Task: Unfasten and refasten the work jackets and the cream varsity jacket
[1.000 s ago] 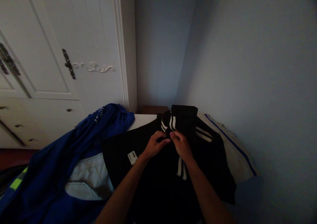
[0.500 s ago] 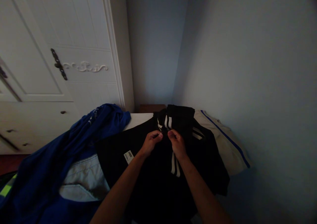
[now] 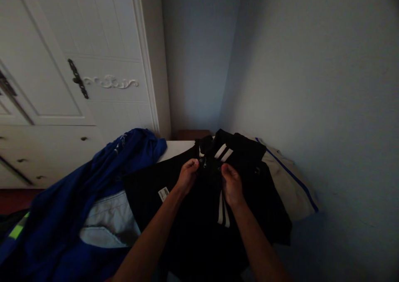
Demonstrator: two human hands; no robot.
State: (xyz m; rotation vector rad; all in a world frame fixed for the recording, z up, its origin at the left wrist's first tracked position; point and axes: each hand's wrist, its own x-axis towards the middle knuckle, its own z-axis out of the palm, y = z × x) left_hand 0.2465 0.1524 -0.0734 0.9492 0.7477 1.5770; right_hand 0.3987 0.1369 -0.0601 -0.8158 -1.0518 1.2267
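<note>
A black jacket [image 3: 193,236] with pairs of white stripes and a small white label lies spread out in front of me. My left hand [image 3: 188,176] pinches one edge of its front opening, just below the collar. On the other edge, my right hand [image 3: 232,184] is closed with the thumb on top. Between the hands the neck opening shows, with a small pale zipper pull or fastener that is hard to make out. The striped collar flap [image 3: 240,147] leans to the right above my right hand.
Left of the jacket lie a blue garment [image 3: 71,203] and light-blue denim [image 3: 107,219]. A beige cloth item with blue piping [image 3: 289,178] rests against the wall [image 3: 327,86] on the right. A white wardrobe [image 3: 115,40] stands at the back left.
My hands have moved apart, the right one shifting right, and the front edges have spread. The collar flap has tipped over to the right. The view has turned slightly left.
</note>
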